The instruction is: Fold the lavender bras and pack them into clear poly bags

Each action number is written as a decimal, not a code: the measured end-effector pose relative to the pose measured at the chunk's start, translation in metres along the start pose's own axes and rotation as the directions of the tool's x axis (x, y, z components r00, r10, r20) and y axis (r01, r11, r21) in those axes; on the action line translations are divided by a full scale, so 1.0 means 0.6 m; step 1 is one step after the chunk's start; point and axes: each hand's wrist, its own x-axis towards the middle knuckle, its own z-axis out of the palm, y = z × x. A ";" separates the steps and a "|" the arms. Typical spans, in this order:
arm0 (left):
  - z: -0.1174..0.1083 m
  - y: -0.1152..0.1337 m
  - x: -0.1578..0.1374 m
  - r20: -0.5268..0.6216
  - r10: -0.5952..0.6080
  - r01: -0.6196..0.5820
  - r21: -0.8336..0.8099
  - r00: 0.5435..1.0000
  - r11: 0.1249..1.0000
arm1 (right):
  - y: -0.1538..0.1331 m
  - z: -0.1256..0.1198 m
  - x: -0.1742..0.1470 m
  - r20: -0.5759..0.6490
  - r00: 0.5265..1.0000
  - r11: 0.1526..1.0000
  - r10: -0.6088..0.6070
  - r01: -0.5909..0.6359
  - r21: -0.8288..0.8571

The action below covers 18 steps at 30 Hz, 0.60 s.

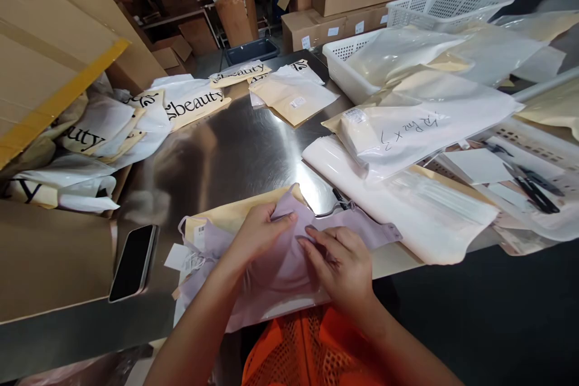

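Both bare forearms (pixel 203 313) reach over the table's (pixel 221 151) near edge, converging. The left hand (pixel 265 232) curls, thumb stretched toward the right hand (pixel 344 256), its fingertips hidden. The right hand turns inward just beside it, thumb and forefinger tips close together.

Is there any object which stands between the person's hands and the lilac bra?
Nothing visible does. The left hand and right hand both touch the lilac bra directly. The phone lies off to the left, not between them.
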 end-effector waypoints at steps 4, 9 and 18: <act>0.007 -0.004 -0.002 -0.038 -0.015 0.016 0.015 0.999 1.000 | -0.004 0.000 -0.002 0.017 1.000 0.999 0.007 -0.006 -0.049; 0.008 -0.014 0.002 -0.198 0.004 0.024 0.142 0.980 0.990 | -0.009 -0.004 -0.008 0.127 0.992 0.990 0.025 -0.008 -0.138; 0.005 -0.015 0.026 -0.256 0.076 0.021 0.357 0.964 0.934 | -0.003 -0.022 -0.028 0.146 0.989 0.998 -0.021 0.028 -0.049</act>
